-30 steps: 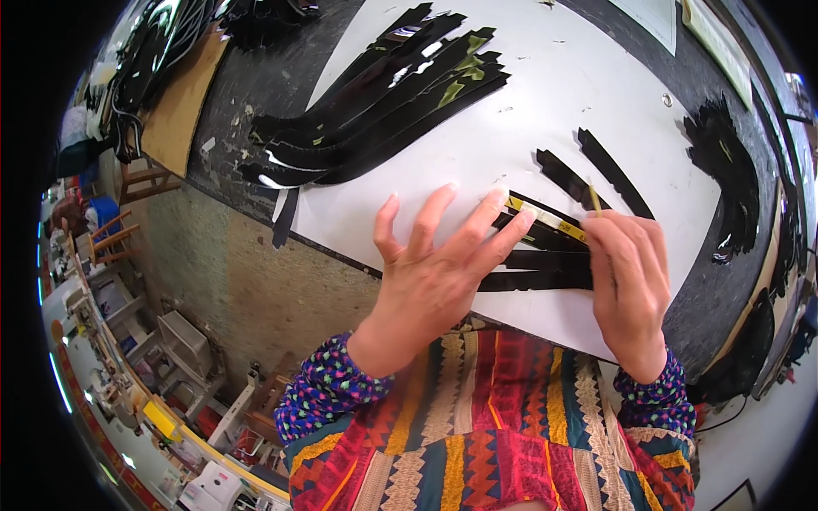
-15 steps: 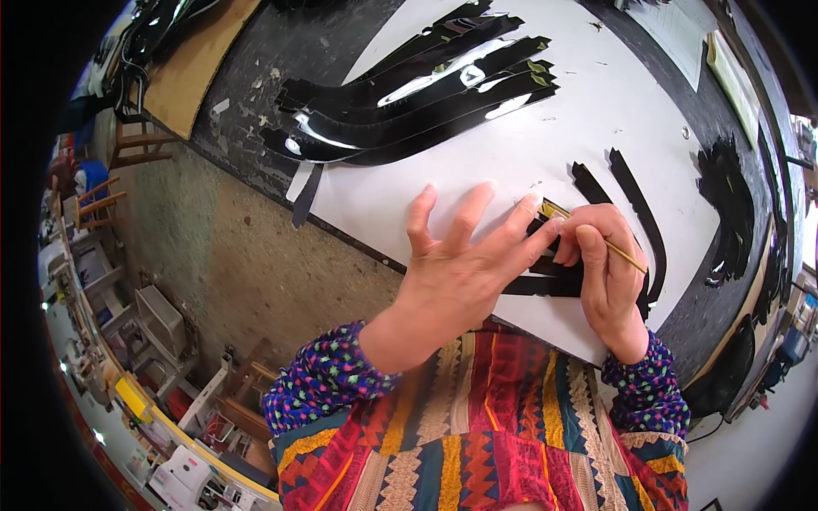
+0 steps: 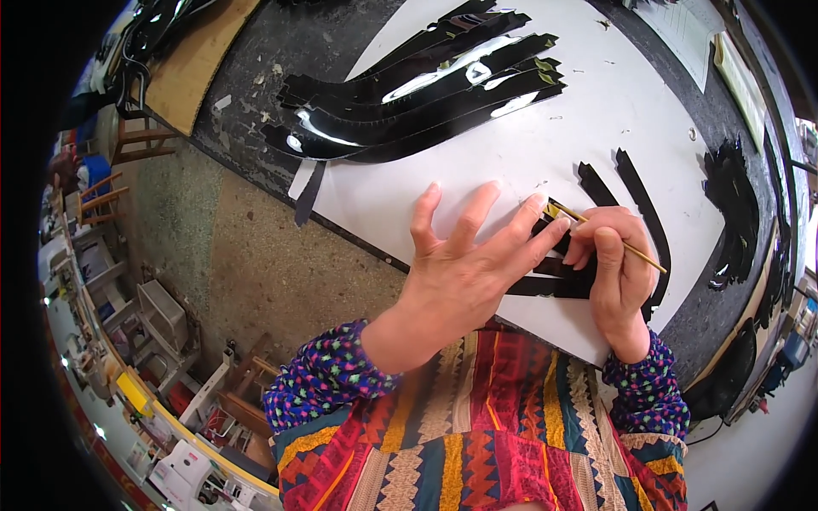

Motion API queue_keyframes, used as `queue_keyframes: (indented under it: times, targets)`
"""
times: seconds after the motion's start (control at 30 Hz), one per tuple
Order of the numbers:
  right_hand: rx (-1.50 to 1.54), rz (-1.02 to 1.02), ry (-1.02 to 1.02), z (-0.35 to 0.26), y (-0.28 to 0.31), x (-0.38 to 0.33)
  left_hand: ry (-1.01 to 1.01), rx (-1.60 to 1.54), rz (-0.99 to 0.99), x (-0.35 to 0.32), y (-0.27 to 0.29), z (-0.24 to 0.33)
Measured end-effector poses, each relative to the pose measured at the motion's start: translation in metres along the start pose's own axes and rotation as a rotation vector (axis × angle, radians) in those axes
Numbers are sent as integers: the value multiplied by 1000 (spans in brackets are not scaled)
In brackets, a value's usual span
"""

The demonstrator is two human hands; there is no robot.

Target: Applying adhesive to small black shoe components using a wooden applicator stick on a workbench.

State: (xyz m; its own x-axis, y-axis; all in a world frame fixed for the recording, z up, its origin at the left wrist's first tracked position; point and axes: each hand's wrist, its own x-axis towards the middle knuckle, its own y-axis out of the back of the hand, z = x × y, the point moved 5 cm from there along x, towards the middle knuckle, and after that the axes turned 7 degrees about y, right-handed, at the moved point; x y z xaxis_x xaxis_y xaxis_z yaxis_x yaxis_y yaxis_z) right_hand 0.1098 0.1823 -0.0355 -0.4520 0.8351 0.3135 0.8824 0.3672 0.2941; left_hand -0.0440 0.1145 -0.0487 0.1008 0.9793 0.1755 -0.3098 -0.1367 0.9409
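Two hands work at centre right of the head view: the left hand [image 3: 460, 272], fingers spread, presses flat black strips [image 3: 554, 277] onto the white sheet [image 3: 477, 162]; the right hand [image 3: 615, 264] pinches a thin stick [image 3: 626, 245]. Strips look light, flexible, glossy; best held at their ends.

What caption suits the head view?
Left hand flattens black strips on white sheet; right hand holds thin wooden stick.
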Motion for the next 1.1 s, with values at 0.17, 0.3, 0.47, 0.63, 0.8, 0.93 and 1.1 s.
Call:
queue_keyframes:
  times: [0.17, 0.3, 0.47, 0.63, 0.8, 0.93, 1.1]
  targets:
    - [-57, -59, -5, -2, -4, 2, 6, -22, -2, -1, -1, 0]
    - [-77, -70, -12, -3, -5, 4, 4, -17, -9, -1, -1, 0]
    - [-72, -68, -6, 0, -4, 3, 5, -19, -1, 0, -1, 1]
    - [-111, -91, 20, -6, -2, 6, -6, 4, 8, 0, -2, 1]
    - [-416, -33, 117, -14, 13, 0, 1, -2, 34, 1, -3, 0]
    - [-661, -87, 314, -15, 8, -6, -25, 28, 59, 0, -3, -2]
    - [-719, -74, 375, -15, 6, -9, -32, 24, 79, -9, 1, -4]
